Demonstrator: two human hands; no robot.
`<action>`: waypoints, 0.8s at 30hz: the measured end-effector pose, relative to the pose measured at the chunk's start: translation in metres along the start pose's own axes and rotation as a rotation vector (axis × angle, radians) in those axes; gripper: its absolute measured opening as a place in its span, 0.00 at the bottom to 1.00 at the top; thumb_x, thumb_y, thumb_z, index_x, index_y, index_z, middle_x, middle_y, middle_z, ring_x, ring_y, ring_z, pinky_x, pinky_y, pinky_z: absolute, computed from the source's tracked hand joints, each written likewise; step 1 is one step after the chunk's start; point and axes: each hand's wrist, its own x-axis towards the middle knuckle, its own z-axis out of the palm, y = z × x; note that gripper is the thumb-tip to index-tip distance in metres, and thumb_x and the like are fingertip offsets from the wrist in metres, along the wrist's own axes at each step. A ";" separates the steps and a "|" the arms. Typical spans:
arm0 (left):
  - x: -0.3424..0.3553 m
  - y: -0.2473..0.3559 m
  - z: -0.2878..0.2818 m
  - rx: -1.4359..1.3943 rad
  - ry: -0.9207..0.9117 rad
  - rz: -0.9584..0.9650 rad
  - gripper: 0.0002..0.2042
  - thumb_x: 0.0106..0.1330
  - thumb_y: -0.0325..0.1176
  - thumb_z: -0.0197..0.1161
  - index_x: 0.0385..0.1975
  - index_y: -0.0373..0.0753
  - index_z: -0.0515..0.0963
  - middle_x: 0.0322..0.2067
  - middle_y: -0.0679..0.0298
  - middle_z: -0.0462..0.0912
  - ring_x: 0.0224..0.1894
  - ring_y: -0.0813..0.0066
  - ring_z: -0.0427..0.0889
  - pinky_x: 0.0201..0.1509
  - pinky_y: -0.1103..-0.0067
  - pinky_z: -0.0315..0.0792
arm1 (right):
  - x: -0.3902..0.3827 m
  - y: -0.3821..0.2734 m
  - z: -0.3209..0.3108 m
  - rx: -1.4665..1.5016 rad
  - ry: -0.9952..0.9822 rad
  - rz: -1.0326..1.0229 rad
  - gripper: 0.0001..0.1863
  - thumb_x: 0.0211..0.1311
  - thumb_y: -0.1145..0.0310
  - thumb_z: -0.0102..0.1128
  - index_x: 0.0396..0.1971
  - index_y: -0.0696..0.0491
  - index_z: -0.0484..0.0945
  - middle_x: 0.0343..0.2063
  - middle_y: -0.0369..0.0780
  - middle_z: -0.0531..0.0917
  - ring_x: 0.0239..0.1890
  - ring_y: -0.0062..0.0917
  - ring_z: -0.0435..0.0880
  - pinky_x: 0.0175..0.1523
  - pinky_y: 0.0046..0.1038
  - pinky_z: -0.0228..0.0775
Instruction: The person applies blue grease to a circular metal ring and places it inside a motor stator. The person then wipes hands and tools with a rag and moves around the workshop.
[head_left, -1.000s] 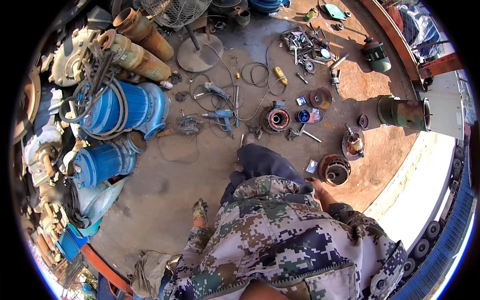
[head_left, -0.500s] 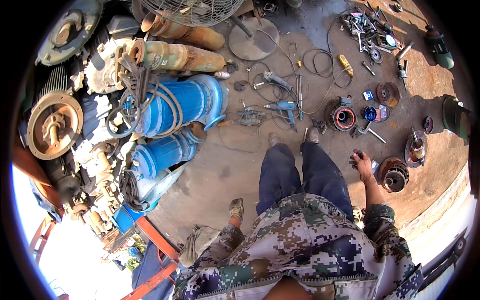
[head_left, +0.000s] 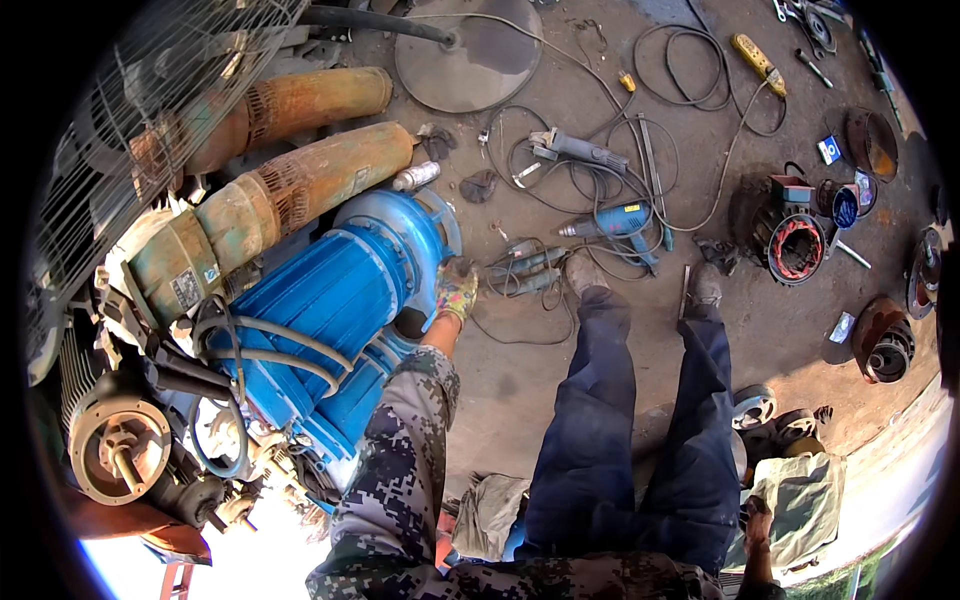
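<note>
My left hand [head_left: 457, 291], in a patterned work glove, is at the rim of a large blue pump [head_left: 315, 290]. Its fingers look curled over the pump's edge, partly hidden. A second blue pump [head_left: 362, 392] lies close alongside. Down at the lower right, my bare right hand [head_left: 759, 522] is beside my leg, near a khaki cloth [head_left: 800, 500]; its fingers are too dark and small to read. To the right of my left hand lie a blue power drill [head_left: 612, 222], a grey angle grinder [head_left: 580, 150] and other corded tools [head_left: 525, 268].
Rusty cylinders [head_left: 290, 190] and a wire fan guard [head_left: 150, 110] crowd the left. Cables loop across the floor near a yellow power strip [head_left: 758, 62]. On the right stand a motor stator [head_left: 797, 245], a rusty ring [head_left: 872, 140] and a rusty housing [head_left: 885, 340].
My left hand has moved forward to the blue pump. My right hand has drawn back from the motor parts to beside my leg. The view has shifted left and come closer to the floor.
</note>
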 end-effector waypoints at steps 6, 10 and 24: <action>0.219 -0.078 -0.015 0.258 0.119 0.031 0.26 0.68 0.52 0.66 0.60 0.42 0.81 0.62 0.48 0.80 0.67 0.47 0.75 0.71 0.63 0.69 | 0.068 0.096 0.067 0.043 -0.203 0.052 0.14 0.71 0.69 0.59 0.52 0.57 0.82 0.42 0.37 0.86 0.42 0.22 0.84 0.46 0.27 0.77; 0.336 -0.052 -0.015 0.233 0.106 0.093 0.31 0.65 0.47 0.70 0.65 0.37 0.77 0.68 0.47 0.75 0.70 0.46 0.73 0.73 0.63 0.68 | 0.074 0.089 0.163 0.077 -0.119 0.166 0.14 0.71 0.69 0.59 0.52 0.58 0.82 0.42 0.37 0.86 0.42 0.23 0.84 0.46 0.28 0.77; 0.450 -0.123 0.044 0.486 0.107 -0.067 0.24 0.67 0.48 0.66 0.58 0.40 0.80 0.56 0.47 0.85 0.61 0.45 0.81 0.66 0.61 0.73 | 0.175 -0.025 0.289 0.107 -0.123 0.078 0.13 0.72 0.69 0.59 0.51 0.58 0.83 0.43 0.37 0.87 0.45 0.23 0.84 0.48 0.28 0.77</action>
